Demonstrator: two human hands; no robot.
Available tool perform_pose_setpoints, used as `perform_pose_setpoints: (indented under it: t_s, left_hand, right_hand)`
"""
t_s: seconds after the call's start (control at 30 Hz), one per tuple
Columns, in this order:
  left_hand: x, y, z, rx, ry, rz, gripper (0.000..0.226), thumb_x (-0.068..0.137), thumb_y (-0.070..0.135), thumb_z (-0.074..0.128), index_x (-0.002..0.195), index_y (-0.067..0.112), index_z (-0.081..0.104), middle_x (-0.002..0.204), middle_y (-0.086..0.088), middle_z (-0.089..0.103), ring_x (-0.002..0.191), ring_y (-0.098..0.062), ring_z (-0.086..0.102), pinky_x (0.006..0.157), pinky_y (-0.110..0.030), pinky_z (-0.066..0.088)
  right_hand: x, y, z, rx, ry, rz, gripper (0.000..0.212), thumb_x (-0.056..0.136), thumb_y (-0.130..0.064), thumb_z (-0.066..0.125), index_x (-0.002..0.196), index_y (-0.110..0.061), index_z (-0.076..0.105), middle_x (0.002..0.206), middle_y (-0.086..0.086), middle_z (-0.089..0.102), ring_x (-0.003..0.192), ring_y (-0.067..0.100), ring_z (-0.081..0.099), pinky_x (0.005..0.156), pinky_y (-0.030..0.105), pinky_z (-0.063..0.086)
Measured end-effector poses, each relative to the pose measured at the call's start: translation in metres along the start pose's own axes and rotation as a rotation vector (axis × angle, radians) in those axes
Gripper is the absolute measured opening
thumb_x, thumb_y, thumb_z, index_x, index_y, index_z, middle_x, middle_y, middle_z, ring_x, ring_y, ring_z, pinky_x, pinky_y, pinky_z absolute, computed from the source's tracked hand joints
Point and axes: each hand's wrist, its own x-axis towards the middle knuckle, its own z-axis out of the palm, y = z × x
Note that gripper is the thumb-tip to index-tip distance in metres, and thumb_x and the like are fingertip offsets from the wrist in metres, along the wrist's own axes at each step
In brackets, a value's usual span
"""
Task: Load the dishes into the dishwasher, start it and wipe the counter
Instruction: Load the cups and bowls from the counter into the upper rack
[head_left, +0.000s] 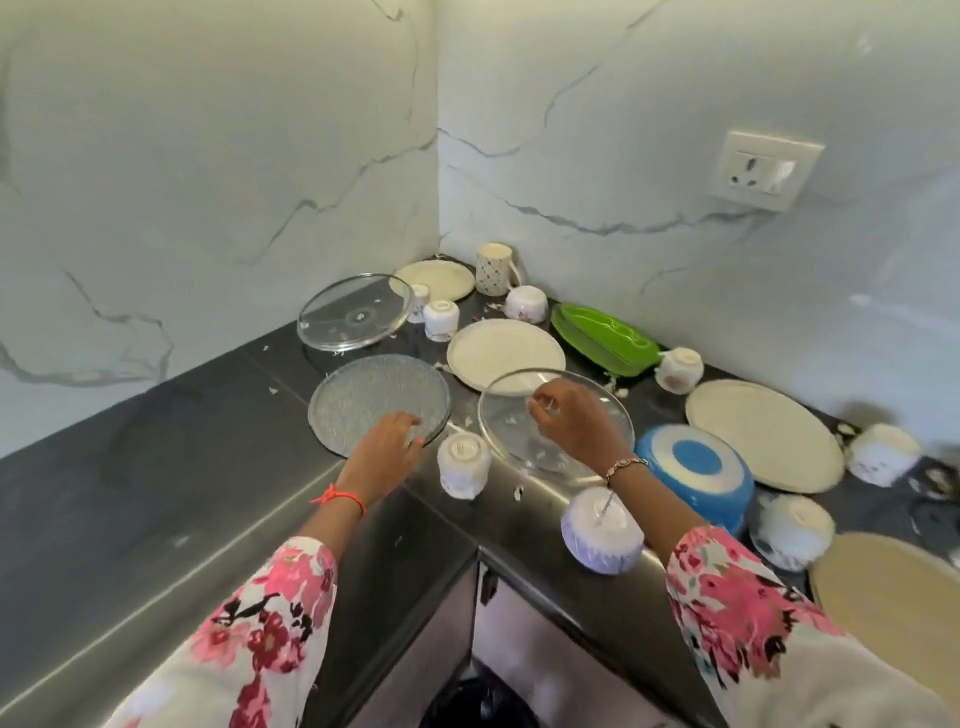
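On counter (156, 467), left hand (387, 449) grips textured plate (376, 397) (cup (464, 467) stamp blurred).

Head camera looks steeply down, close over the corner counter (156, 441).

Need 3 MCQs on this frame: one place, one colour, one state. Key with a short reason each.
1. Where does the green tray lie?
A) along the right wall
B) on the counter's left arm
C) on the floor

2. What colour is the big upturned bowl?
A) red
B) blue
C) black

3. How does the patterned mug in the corner stand?
A) upside down
B) on its side
C) upright

Key:
1 A, the tray sits close under the right wall, behind the cream plates.
2 B, its raised base and sides are blue with a white ring.
3 C, its open mouth faces up and its handle is at the side.
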Motion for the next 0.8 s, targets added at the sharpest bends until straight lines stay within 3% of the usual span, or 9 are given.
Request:
perform_pose_setpoints:
  t_s: [0.1, 0.23, 0.37, 0.5, 0.6, 0.7, 0.8]
  left_hand:
    - [0.051, -0.01, -0.006, -0.004, -0.037, -0.013, 0.039, 0.095, 0.018, 0.047, 0.131, 0.005, 0.044, 0.135, -0.011, 0.047, 0.125, -0.027, 0.043, 0.104, -0.035, 0.031]
    - [0.118, -0.024, -0.012, -0.054, -0.127, -0.09, 0.046, 0.095, 0.021, 0.047, 0.137, 0.005, 0.036, 0.142, -0.014, 0.039, 0.131, -0.028, 0.037, 0.108, -0.038, 0.03]
    - [0.184, -0.034, -0.006, -0.068, -0.178, -0.112, 0.057, 0.094, 0.022, 0.049, 0.142, 0.0, 0.026, 0.149, -0.016, 0.027, 0.139, -0.027, 0.026, 0.112, -0.034, 0.021]
    - [0.242, -0.05, 0.012, -0.093, -0.186, -0.156, 0.051, 0.081, 0.027, 0.05, 0.124, 0.001, 0.044, 0.133, -0.022, 0.044, 0.13, -0.037, 0.037, 0.105, -0.042, 0.033]
    - [0.272, -0.059, 0.026, -0.064, -0.136, -0.202, 0.066, 0.079, 0.025, 0.06, 0.133, -0.001, 0.032, 0.14, -0.022, 0.034, 0.132, -0.037, 0.032, 0.108, -0.045, 0.03]
    - [0.298, -0.077, 0.042, -0.095, -0.091, -0.265, 0.1, 0.063, 0.051, 0.059, 0.143, 0.004, 0.018, 0.148, -0.02, 0.025, 0.138, -0.035, 0.023, 0.114, -0.047, 0.02]
    - [0.315, -0.094, 0.056, -0.039, -0.1, -0.301, 0.112, 0.058, 0.071, 0.043, 0.148, 0.015, 0.009, 0.153, -0.018, 0.017, 0.142, -0.033, 0.013, 0.116, -0.05, 0.01]
  right_hand:
    - [0.053, 0.005, 0.004, -0.035, 0.024, -0.026, 0.021, 0.09, -0.021, 0.057, 0.088, -0.003, 0.068, 0.087, 0.011, 0.067, 0.078, 0.024, 0.06, 0.066, 0.029, 0.041]
    - [0.114, 0.014, 0.015, -0.028, 0.046, 0.001, 0.022, 0.089, -0.022, 0.057, 0.085, -0.004, 0.068, 0.085, 0.009, 0.067, 0.077, 0.024, 0.059, 0.067, 0.034, 0.045]
    - [0.173, 0.027, 0.028, -0.06, 0.088, 0.026, 0.02, 0.089, -0.02, 0.059, 0.082, -0.004, 0.067, 0.084, 0.01, 0.067, 0.077, 0.027, 0.059, 0.064, 0.026, 0.035]
    - [0.224, 0.043, 0.042, -0.083, 0.101, 0.031, 0.021, 0.089, -0.02, 0.057, 0.083, -0.003, 0.068, 0.086, 0.013, 0.067, 0.079, 0.029, 0.06, 0.064, 0.026, 0.034]
    - [0.257, 0.056, 0.05, -0.072, 0.092, 0.032, 0.021, 0.09, -0.02, 0.056, 0.089, -0.004, 0.069, 0.091, 0.012, 0.068, 0.082, 0.027, 0.06, 0.066, 0.028, 0.038]
    - [0.291, 0.071, 0.058, -0.048, 0.062, 0.029, 0.022, 0.09, -0.023, 0.056, 0.091, -0.005, 0.068, 0.093, 0.01, 0.066, 0.085, 0.023, 0.059, 0.07, 0.029, 0.041]
    - [0.323, 0.085, 0.068, -0.06, 0.006, 0.023, 0.024, 0.09, -0.026, 0.056, 0.098, -0.006, 0.067, 0.101, 0.009, 0.062, 0.091, 0.024, 0.058, 0.074, 0.03, 0.043]
